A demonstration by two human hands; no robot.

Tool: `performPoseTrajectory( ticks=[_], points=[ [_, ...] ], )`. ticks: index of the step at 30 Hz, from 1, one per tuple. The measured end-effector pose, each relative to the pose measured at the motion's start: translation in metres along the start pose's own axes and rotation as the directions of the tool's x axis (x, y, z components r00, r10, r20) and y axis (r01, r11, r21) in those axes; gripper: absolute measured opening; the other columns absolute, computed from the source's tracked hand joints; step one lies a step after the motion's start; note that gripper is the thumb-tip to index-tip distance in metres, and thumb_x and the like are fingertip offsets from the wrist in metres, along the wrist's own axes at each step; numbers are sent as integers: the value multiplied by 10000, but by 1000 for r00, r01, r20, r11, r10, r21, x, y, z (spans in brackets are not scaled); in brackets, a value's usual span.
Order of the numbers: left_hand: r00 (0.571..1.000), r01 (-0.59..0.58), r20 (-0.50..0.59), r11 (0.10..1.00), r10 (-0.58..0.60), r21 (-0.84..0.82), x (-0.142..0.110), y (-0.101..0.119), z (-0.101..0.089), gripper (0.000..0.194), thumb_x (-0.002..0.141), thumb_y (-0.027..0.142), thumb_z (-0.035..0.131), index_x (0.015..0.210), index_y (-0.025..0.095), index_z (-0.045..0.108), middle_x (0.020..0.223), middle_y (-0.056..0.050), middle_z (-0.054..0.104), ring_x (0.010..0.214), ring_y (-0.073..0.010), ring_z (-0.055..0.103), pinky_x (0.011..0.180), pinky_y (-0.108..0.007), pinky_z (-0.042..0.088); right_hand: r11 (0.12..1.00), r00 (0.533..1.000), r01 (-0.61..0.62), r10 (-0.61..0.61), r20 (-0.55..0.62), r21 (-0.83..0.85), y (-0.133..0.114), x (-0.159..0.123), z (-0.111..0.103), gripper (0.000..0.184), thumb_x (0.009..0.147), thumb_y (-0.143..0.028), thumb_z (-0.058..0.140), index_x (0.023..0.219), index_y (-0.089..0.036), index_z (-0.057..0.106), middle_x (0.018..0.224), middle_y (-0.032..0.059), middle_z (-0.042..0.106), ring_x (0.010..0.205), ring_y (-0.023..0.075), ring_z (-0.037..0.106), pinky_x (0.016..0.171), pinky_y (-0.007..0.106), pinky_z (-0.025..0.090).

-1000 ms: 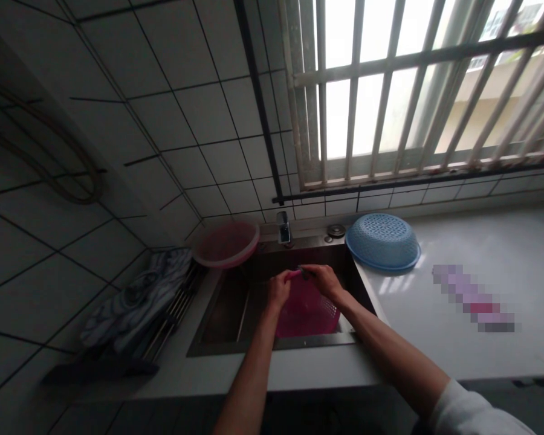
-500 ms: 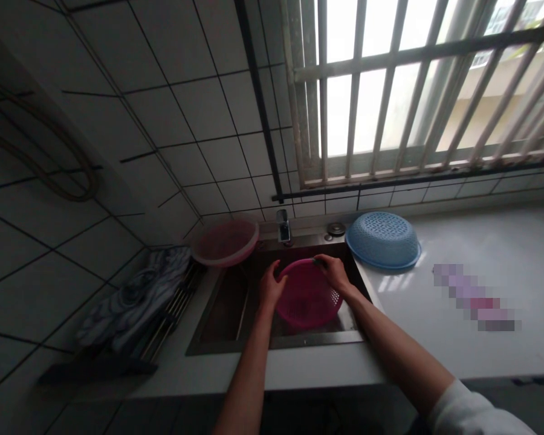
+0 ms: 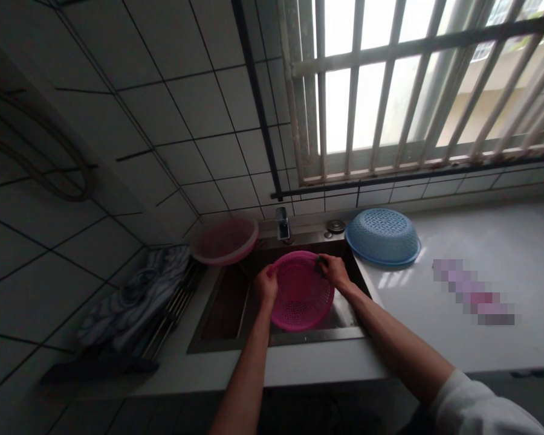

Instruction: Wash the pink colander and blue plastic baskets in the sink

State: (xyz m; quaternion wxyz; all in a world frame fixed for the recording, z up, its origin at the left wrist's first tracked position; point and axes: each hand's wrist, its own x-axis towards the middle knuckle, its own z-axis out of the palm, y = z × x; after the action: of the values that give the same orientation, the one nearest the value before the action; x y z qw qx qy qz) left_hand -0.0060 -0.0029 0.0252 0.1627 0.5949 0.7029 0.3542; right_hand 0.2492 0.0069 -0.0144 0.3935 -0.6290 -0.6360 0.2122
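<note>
A pink plastic colander (image 3: pixel 303 302) is tilted over the steel sink (image 3: pixel 299 339), its perforated inside facing me. My left hand (image 3: pixel 266 284) is closed on the colander's left rim, with the thumb over the edge. At the upper right of the rim, the fingers of my right hand (image 3: pixel 334 270) are closed on a small dark green scouring pad (image 3: pixel 320 263), pressed against the colander. Most of the pad is hidden by the fingers. Behind the colander stands the faucet (image 3: pixel 282 223).
A blue colander (image 3: pixel 383 237) lies upside down right of the sink. At the left back corner sits a pale pink basin (image 3: pixel 226 240). A striped cloth (image 3: pixel 136 296) lies over a rack on the left. Something blurred out (image 3: pixel 474 293) lies on the right counter.
The colander has turned and shifted slightly left, showing more of its inside. My left hand has moved from spread fingers to a closed grip on the rim.
</note>
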Motion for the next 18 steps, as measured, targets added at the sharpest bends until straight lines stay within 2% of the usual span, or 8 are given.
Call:
performPoseTrajectory(
  ticks=[2, 4, 7, 9, 11, 13, 15, 18],
  points=[
    [994, -61, 90, 997, 56, 56, -2, 2, 3, 225, 975, 251, 616, 1129, 230, 778, 1114, -88, 802, 995, -227, 752, 854, -283, 530, 998, 995, 69, -68, 68, -7, -11, -5, 4, 382, 928, -126, 633, 1269, -242, 760, 1152, 72, 800, 1019, 251, 777, 931, 301, 575],
    [973, -158, 184, 983, 140, 89, -6, 7, 8, 250, 954, 197, 620, 1119, 281, 789, 1113, -55, 806, 1025, -219, 749, 885, -274, 526, 979, 971, 201, -202, 128, 19, -25, -10, 10, 382, 950, -132, 610, 1268, -280, 760, 1189, 38, 792, 1062, 228, 766, 959, 280, 560],
    [955, -225, 216, 971, 202, 86, -9, 12, 12, 312, 931, 156, 621, 1132, 324, 790, 1128, -28, 805, 1061, -214, 743, 925, -273, 521, 944, 934, 325, -330, 139, 54, -39, -12, 15, 367, 973, -160, 603, 1281, -295, 750, 1258, 19, 768, 1132, 207, 741, 1018, 270, 531],
    [978, -169, 129, 984, 162, 49, -8, 12, 11, 314, 937, 158, 611, 1156, 302, 782, 1144, -43, 801, 1054, -216, 744, 926, -282, 525, 965, 963, 258, -261, 72, 47, -35, -8, 14, 346, 980, -187, 610, 1282, -282, 748, 1244, 29, 774, 1106, 208, 749, 1011, 274, 537],
    [996, -84, 23, 996, 85, -31, -4, 8, 8, 273, 944, 184, 622, 1161, 246, 775, 1143, -76, 798, 1029, -217, 748, 908, -286, 532, 994, 994, 111, -111, 1, 20, -22, -3, 9, 331, 972, -206, 627, 1272, -266, 752, 1180, 49, 794, 1043, 220, 768, 974, 289, 558],
    [1000, -15, -27, 994, 12, -111, 0, 4, 4, 231, 937, 215, 653, 1134, 193, 771, 1115, -102, 800, 993, -219, 752, 875, -281, 540, 1000, 1000, -2, 2, -12, -9, -6, 2, 5, 332, 941, -195, 656, 1250, -249, 763, 1130, 65, 806, 1011, 235, 775, 950, 303, 570],
    [1000, 4, -26, 989, -8, -146, 2, 1, 2, 212, 929, 230, 669, 1107, 173, 771, 1086, -108, 803, 958, -217, 754, 845, -276, 543, 999, 999, -36, 36, 0, -22, 4, 4, 2, 346, 914, -174, 673, 1238, -247, 769, 1134, 67, 805, 1021, 240, 773, 954, 307, 569],
    [999, -39, 17, 990, 41, -133, 0, 3, 4, 204, 929, 208, 652, 1087, 189, 779, 1062, -92, 808, 941, -205, 755, 838, -268, 544, 1000, 1000, 9, -9, -10, 3, 2, 0, 3, 359, 930, -195, 661, 1269, -267, 757, 1164, 56, 798, 1017, 232, 776, 961, 303, 567]
  ],
)
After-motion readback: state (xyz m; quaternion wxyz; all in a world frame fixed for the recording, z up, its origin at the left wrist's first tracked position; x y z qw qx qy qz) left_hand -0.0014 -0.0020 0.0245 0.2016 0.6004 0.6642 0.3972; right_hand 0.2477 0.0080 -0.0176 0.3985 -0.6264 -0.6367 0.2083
